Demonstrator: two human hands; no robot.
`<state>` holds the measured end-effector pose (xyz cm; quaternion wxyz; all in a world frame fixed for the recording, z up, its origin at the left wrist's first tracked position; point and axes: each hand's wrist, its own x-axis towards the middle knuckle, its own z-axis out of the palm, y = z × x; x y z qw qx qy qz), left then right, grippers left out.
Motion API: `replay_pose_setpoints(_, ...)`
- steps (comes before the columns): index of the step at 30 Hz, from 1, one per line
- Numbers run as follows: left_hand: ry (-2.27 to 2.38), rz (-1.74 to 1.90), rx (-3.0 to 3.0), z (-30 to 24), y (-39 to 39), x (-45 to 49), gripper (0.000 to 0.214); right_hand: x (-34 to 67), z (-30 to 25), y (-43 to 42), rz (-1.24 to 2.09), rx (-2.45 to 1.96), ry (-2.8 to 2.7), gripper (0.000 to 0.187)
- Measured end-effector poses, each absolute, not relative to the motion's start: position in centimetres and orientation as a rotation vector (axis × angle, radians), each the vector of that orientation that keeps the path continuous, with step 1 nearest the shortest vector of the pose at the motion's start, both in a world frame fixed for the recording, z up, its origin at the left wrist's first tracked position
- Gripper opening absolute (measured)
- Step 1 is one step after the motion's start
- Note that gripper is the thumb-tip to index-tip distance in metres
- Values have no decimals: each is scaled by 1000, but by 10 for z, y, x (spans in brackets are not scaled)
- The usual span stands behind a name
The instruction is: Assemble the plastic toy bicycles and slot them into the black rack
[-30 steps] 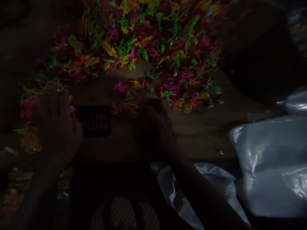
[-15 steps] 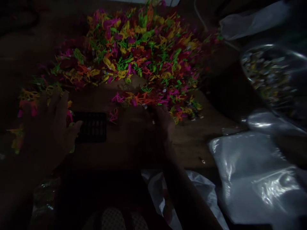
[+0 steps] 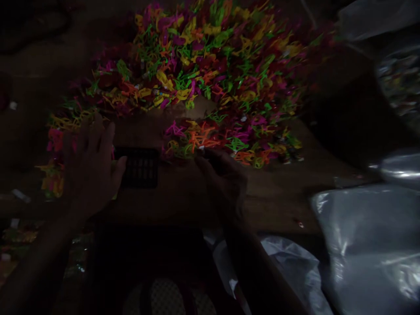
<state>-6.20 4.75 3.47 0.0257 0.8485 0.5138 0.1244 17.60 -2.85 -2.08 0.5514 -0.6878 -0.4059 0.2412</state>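
My left hand (image 3: 93,159) lies palm down with its fingers stretched out, over a small group of coloured plastic pieces (image 3: 55,140) at the left. Its thumb reaches the edge of a black slotted tray (image 3: 141,168). My right hand (image 3: 228,181) is closed in a pinch at the near edge of a loose row of thin bright plastic pieces (image 3: 205,135). Something small and whitish shows by its fingertips; dark shadow hides what they hold, if anything. Behind both hands spreads a large heap of pink, yellow, green and orange plastic pieces (image 3: 197,57).
Clear plastic bags (image 3: 370,227) lie at the right edge of the wooden table (image 3: 275,197). Farther back on that side is a clear bag of small mixed pieces (image 3: 402,83). A whitish bag (image 3: 288,258) hangs below the front edge. The scene is very dark.
The view has shifted, so most things appear farther right. My right hand has turned and its fingers have come together at the row's edge. The left hand remains over its pieces.
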Motion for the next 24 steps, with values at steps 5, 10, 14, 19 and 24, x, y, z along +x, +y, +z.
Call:
replay_pose_setpoints(5, 1534, 289, 2616, 48, 47, -68, 65, 155, -16, -34, 829, -1619, -886, 16)
replay_pose_setpoints(10, 1524, 140, 2710, 52, 42, -72, 70, 131, -23, -33, 500, -1696, -1316, 13)
replay_pose_setpoints(14, 1547, 165, 2633, 44, 38, -73, 63, 128, -38, -31, 266, -1797, -1613, 27)
replay_pose_setpoints(19, 1542, 216, 2573, 42, 40, -73, 64, 137, -48, -51, 254, -1655, -1639, 21)
replay_pose_setpoints(24, 1491, 229, 2610, 43, 42, -78, 68, 126, -41, -52, 269, -1606, -1472, 6)
